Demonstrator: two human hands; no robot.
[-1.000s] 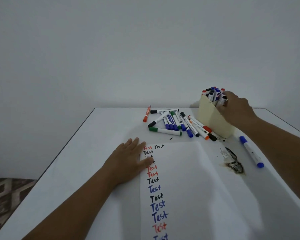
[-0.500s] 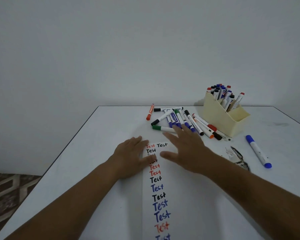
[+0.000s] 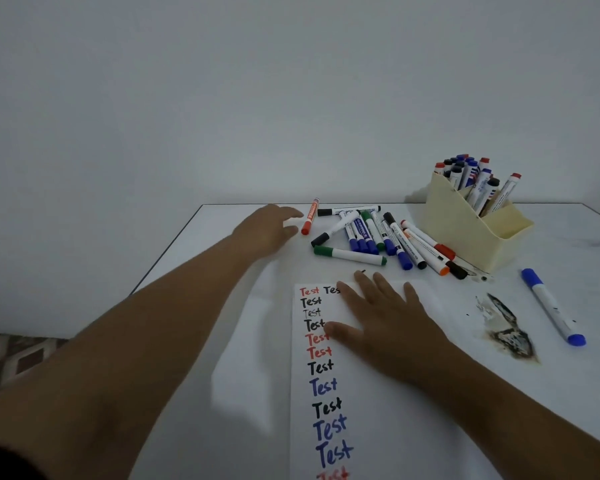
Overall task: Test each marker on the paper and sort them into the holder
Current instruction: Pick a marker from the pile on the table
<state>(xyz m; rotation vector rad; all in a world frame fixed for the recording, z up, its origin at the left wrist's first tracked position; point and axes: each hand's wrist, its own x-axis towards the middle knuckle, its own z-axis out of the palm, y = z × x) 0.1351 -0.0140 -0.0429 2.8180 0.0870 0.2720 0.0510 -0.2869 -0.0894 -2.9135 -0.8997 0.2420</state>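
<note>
As left hand [image 3: 271, 230] reaches open-fingered | pinch orange marker [image 3: 310, 216] mid-barrel | right hand [image 3: 385, 317] flat, steadying paper [image 3: 378, 410]

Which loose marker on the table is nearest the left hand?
The orange marker, lying alone at the left edge of the pile, just off the left hand. It is slimmer than the others, with an orange barrel; the rest have white barrels.
</note>
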